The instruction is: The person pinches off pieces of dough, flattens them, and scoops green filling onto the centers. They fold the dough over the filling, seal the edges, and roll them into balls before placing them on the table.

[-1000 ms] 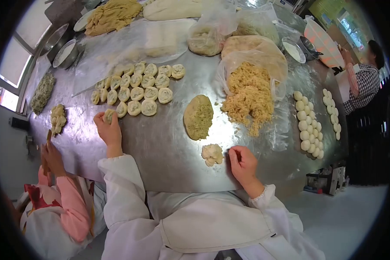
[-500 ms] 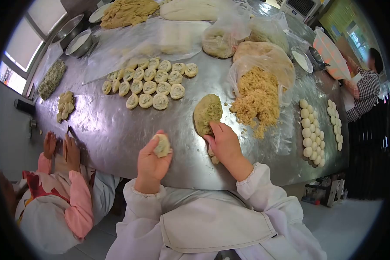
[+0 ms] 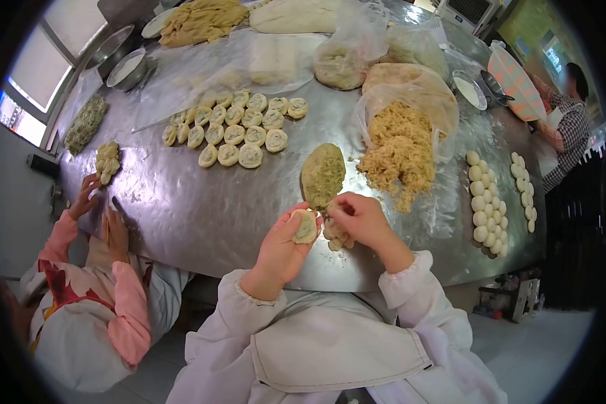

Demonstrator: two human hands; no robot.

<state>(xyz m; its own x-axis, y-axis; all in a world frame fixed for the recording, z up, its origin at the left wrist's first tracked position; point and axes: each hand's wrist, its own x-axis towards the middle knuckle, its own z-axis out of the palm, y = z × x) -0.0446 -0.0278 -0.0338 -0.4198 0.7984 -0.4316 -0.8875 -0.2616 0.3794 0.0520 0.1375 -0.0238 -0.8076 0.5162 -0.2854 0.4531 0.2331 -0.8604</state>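
Note:
My left hand [image 3: 279,249] cups a flat round of dough [image 3: 306,226] in its palm, just above the near edge of the steel table [image 3: 202,209]. My right hand [image 3: 362,219] is right beside it, fingertips pinched on a bit of filling at the round's edge. Just behind both hands lies an oval lump of greenish filling [image 3: 323,174]. A small heap of cut dough pieces [image 3: 334,234] sits partly hidden under my right hand.
Rows of shaped pastries [image 3: 239,128] lie at centre left. An open bag of shredded filling [image 3: 400,151] and rows of white dough balls [image 3: 479,195] are on the right. A co-worker's hands [image 3: 111,225] work near a small pastry pile [image 3: 106,158]. Bowls [image 3: 124,67] stand far left; another person [image 3: 565,128] stands far right.
My left hand set a pastry by the rows, came back holding a dough round and moved toward centre. My right hand reached to the green lump, then drew back to the round.

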